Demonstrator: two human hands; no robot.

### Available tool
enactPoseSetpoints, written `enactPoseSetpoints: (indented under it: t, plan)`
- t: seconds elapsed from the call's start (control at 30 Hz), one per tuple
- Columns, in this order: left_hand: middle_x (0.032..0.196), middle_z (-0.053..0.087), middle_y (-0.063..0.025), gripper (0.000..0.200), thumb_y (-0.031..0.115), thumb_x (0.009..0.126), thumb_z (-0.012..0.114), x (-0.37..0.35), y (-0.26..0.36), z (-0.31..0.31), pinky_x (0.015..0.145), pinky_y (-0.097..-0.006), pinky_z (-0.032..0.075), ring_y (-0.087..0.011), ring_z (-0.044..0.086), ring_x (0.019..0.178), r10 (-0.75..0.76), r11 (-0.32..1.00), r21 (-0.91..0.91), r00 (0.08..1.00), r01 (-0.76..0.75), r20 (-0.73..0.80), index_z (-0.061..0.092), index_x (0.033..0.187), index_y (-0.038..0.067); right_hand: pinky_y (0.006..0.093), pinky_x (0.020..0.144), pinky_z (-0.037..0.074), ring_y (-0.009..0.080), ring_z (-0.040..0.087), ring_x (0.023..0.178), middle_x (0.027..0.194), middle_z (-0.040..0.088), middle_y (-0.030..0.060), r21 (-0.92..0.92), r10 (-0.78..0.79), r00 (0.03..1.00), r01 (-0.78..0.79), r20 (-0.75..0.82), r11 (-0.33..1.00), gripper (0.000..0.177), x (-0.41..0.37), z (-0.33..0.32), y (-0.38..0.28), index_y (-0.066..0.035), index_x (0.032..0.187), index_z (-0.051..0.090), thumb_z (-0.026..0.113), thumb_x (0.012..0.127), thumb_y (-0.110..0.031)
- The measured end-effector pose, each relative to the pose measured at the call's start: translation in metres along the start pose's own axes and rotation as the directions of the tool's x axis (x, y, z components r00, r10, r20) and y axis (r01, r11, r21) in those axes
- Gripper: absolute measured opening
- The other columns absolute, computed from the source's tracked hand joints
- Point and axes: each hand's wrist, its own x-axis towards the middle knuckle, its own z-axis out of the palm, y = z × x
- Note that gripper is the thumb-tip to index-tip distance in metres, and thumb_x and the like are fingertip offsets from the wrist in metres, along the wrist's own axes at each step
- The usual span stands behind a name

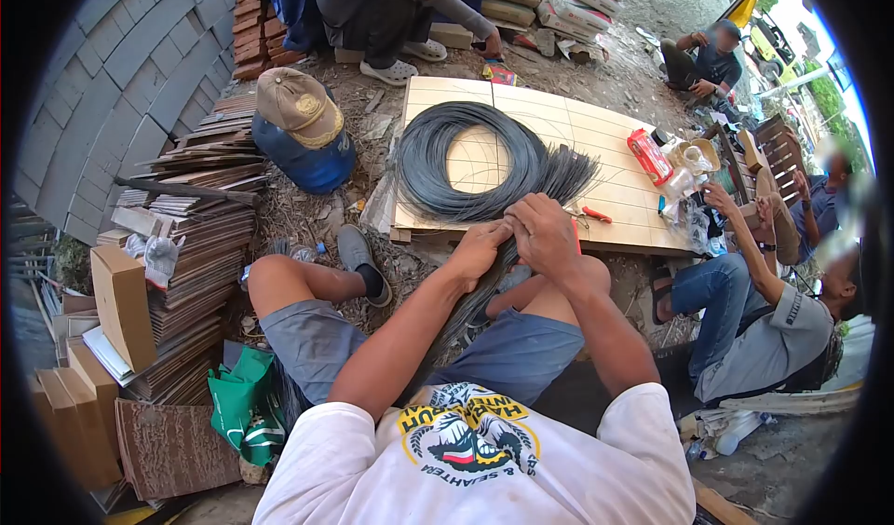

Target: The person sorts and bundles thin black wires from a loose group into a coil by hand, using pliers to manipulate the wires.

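Your left hand (pixel 478 248) and right hand (pixel 545 236) both clamp the wire bundle (pixel 463 315), probably keeping strands together; coil (pixel 438 166) rests on plywood board (pixel 605 143).

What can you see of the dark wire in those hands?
The wire is thin, dark grey, metal by its look. Part lies wound in a round coil, flat on a pale wooden board. A straight bundle of strands runs from the lap through the left hand and right hand, both closed around it, its ends fanning over the board.
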Motion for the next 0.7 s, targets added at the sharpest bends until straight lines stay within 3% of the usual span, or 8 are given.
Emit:
enactPoseSetpoints:
  t: [0.1, 0.17, 0.33, 0.47, 0.57, 0.63, 0.67, 0.7]
  plan:
    - [0.099, 0.069, -0.0079, 0.030, 0.025, 0.104, 0.047, 0.000, 0.004, 0.003, 0.072, -0.0277, 0.054, -0.0146, 0.066, 0.085, 0.020, 0.998, 0.070, 0.993, -0.012, -0.113, 0.067, 0.110, 0.003, 0.0390, 0.076, 0.044, 0.0264, 0.058, 0.081, 0.083, 0.063, 0.0060, -0.046, -0.024, 0.986, 0.016, -0.162, 0.999, 0.007, -0.017, 0.003, -0.008, -0.005, 0.086, 0.066, 0.068, 0.080, -0.003]
    - [0.101, 0.069, -0.0086, 0.028, 0.023, 0.102, 0.052, 0.005, 0.001, 0.002, 0.079, -0.0271, 0.052, -0.0149, 0.065, 0.090, -0.058, 0.998, -0.003, 0.987, 0.058, -0.151, 0.067, 0.114, 0.004, 0.0387, 0.079, 0.043, 0.0251, 0.058, 0.082, 0.082, 0.063, 0.0050, -0.090, -0.070, 0.969, 0.050, -0.236, 0.995, 0.008, -0.026, 0.006, -0.011, -0.006, 0.087, 0.066, 0.069, 0.079, -0.003]
    - [0.098, 0.070, -0.0084, 0.029, 0.026, 0.100, 0.056, 0.023, -0.011, 0.003, 0.071, -0.0294, 0.053, -0.0150, 0.065, 0.082, -0.081, 0.995, 0.039, 0.974, 0.091, -0.213, 0.067, 0.109, 0.001, 0.0366, 0.086, 0.038, 0.0224, 0.056, 0.088, 0.087, 0.062, 0.0029, 0.024, 0.150, 0.862, -0.158, -0.485, 0.987, 0.009, -0.053, 0.030, -0.013, -0.009, 0.089, 0.067, 0.071, 0.081, -0.008]
    - [0.088, 0.068, -0.0079, 0.030, 0.029, 0.101, 0.055, 0.022, -0.011, 0.004, 0.060, -0.0308, 0.053, -0.0159, 0.063, 0.071, -0.175, 0.984, -0.004, 0.969, 0.177, -0.176, 0.067, 0.102, 0.001, 0.0376, 0.088, 0.037, 0.0240, 0.054, 0.089, 0.091, 0.057, 0.0057, 0.065, 0.303, 0.772, -0.323, -0.558, 0.944, 0.012, -0.066, 0.039, -0.016, -0.008, 0.093, 0.068, 0.072, 0.082, -0.008]
    - [0.079, 0.065, -0.0076, 0.032, 0.031, 0.102, 0.053, 0.021, -0.009, 0.007, 0.052, -0.0307, 0.050, -0.0168, 0.061, 0.064, -0.222, 0.975, -0.046, 0.954, 0.217, -0.201, 0.066, 0.097, 0.002, 0.0337, 0.079, 0.044, 0.0189, 0.054, 0.079, 0.096, 0.052, 0.0065, 0.196, 0.404, 0.738, -0.357, -0.540, 0.913, 0.010, -0.069, 0.049, -0.014, -0.006, 0.096, 0.068, 0.070, 0.086, -0.008]
    - [0.076, 0.064, -0.0082, 0.034, 0.034, 0.102, 0.053, 0.021, -0.008, 0.003, 0.049, -0.0306, 0.050, -0.0175, 0.061, 0.063, -0.222, 0.974, -0.004, 0.951, 0.226, -0.214, 0.065, 0.096, 0.002, 0.0266, 0.061, 0.048, 0.0118, 0.053, 0.069, 0.098, 0.051, 0.0047, 0.684, 0.726, 0.593, -0.370, -0.347, 0.629, 0.006, -0.065, 0.054, -0.022, -0.005, 0.096, 0.067, 0.066, 0.091, -0.007]
    - [0.074, 0.063, -0.0079, 0.035, 0.035, 0.101, 0.054, 0.021, -0.009, 0.003, 0.049, -0.0301, 0.050, -0.0172, 0.061, 0.062, -0.205, 0.977, 0.017, 0.956, 0.213, -0.210, 0.065, 0.095, 0.002, 0.0217, 0.049, 0.046, 0.0067, 0.051, 0.062, 0.100, 0.050, 0.0040, 0.684, 0.712, 0.590, -0.339, -0.381, 0.646, 0.005, -0.065, 0.059, -0.021, -0.004, 0.095, 0.066, 0.064, 0.094, -0.008]
    - [0.074, 0.063, -0.0079, 0.035, 0.035, 0.101, 0.054, 0.021, -0.009, 0.002, 0.049, -0.0301, 0.050, -0.0172, 0.061, 0.062, -0.206, 0.976, 0.023, 0.955, 0.215, -0.213, 0.065, 0.095, 0.002, 0.0217, 0.049, 0.046, 0.0067, 0.051, 0.062, 0.100, 0.050, 0.0040, 0.689, 0.715, 0.586, -0.336, -0.382, 0.643, 0.005, -0.066, 0.062, -0.020, -0.004, 0.095, 0.066, 0.064, 0.094, -0.008]
